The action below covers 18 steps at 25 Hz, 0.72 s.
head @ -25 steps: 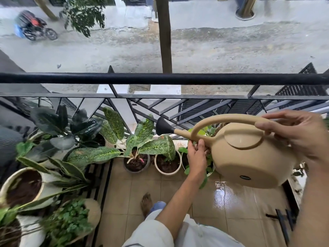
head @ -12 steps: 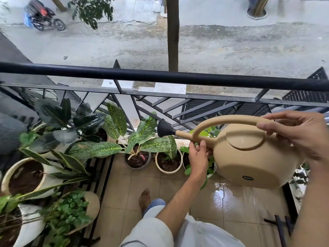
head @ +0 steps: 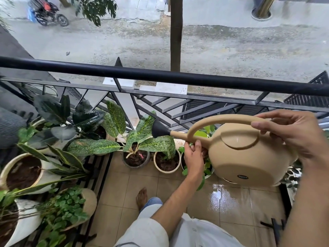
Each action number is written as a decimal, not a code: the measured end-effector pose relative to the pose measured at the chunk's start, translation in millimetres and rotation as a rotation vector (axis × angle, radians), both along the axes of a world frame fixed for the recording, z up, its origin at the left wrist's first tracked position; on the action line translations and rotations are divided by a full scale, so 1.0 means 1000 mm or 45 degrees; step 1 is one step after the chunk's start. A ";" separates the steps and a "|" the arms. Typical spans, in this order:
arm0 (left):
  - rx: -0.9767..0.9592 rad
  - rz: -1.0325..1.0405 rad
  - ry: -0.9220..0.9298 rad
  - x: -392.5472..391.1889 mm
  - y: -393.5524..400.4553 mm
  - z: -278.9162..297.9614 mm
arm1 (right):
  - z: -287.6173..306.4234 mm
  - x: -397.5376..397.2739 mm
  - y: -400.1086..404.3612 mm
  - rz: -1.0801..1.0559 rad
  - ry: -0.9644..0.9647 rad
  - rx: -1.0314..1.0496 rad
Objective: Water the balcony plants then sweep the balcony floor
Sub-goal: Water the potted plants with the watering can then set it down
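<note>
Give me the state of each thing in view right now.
Can: tipped toward the plants, no water visible at the rose.
Right hand: grips the can's handle.
Left hand: fingers on the spout.
Floor: wet patch under the can.
Spotted plant: upright in its pot.

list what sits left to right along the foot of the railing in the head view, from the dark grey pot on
dark grey pot → cream pot → left hand at the spout → tan watering can → right hand holding its handle
</note>
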<state>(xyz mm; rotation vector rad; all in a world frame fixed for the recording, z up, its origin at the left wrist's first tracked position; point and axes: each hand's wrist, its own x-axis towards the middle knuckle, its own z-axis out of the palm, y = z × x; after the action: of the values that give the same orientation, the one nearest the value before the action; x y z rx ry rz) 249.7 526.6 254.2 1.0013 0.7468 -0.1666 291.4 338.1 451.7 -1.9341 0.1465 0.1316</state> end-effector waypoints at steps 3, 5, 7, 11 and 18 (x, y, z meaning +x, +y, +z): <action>0.035 -0.002 -0.033 0.000 -0.004 0.002 | -0.001 -0.002 -0.011 -0.022 -0.017 0.039; 0.102 0.010 -0.118 0.005 -0.007 0.010 | 0.001 -0.005 -0.022 -0.084 -0.033 0.070; 0.156 0.009 -0.201 0.008 -0.015 0.022 | 0.006 -0.012 -0.035 -0.147 -0.076 0.114; 0.143 -0.077 -0.344 0.010 -0.028 0.045 | 0.015 -0.024 -0.057 -0.213 -0.090 0.123; 0.015 -0.369 -0.403 0.005 -0.098 0.048 | 0.027 -0.085 -0.111 -0.534 -0.150 0.145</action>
<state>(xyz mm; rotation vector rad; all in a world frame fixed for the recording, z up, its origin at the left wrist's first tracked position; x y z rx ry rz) 254.2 428.7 302.0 1.1128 0.3126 -0.2472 206.1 227.6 478.6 -1.7526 0.4506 -0.2475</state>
